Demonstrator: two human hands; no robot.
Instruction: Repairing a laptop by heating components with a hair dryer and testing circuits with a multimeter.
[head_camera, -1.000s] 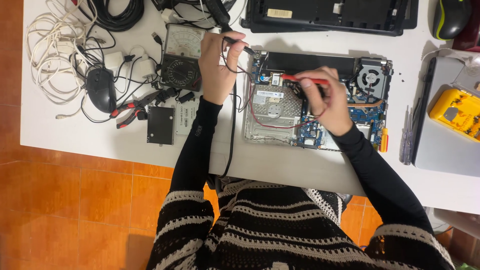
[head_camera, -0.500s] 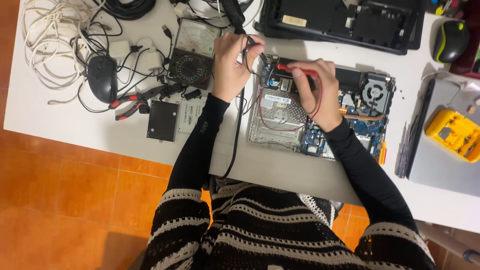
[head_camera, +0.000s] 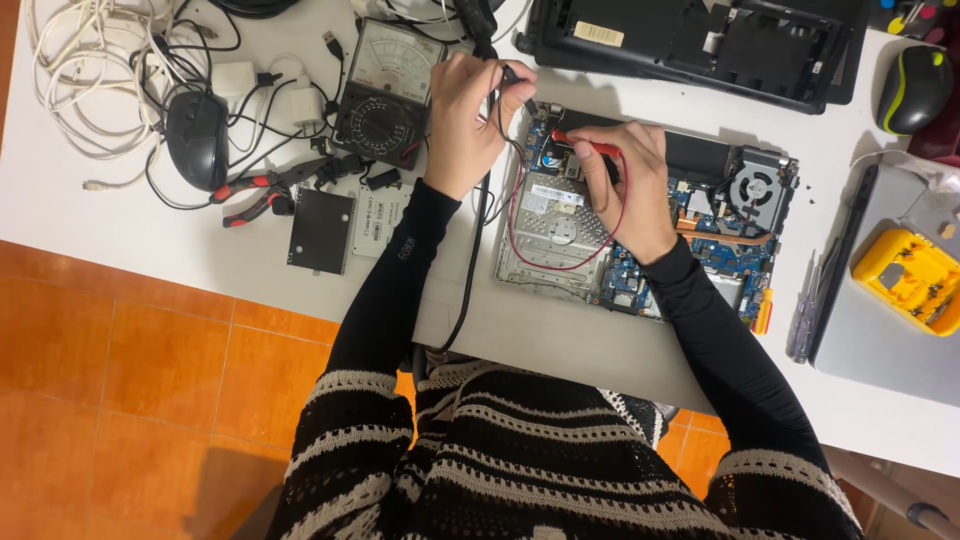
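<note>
Both probes closing in on the top-left corner of the board

On the left of the white table (head_camera: 130, 240), cables (head_camera: 80, 80), a mouse (head_camera: 197, 138) and red-handled pliers (head_camera: 255, 195) are lying untouched beside the analog meter (head_camera: 388, 90). The left hand (head_camera: 470, 120) is pinching the black probe (head_camera: 517, 85) between thumb and fingertips, and compared with a second ago it is sitting closer to the opened laptop (head_camera: 640, 225), its tip now at the board's upper-left edge. The right hand (head_camera: 620, 185) is gripping the red probe (head_camera: 585, 145) pen-style, fingers curled tight, tip pointing left toward the same corner, red lead looping over the metal drive cage (head_camera: 550, 230). The two tips are drawing near together, so a reading looks about to be taken there. Further right, a yellow screw box (head_camera: 905, 280) is sitting idle.
</note>
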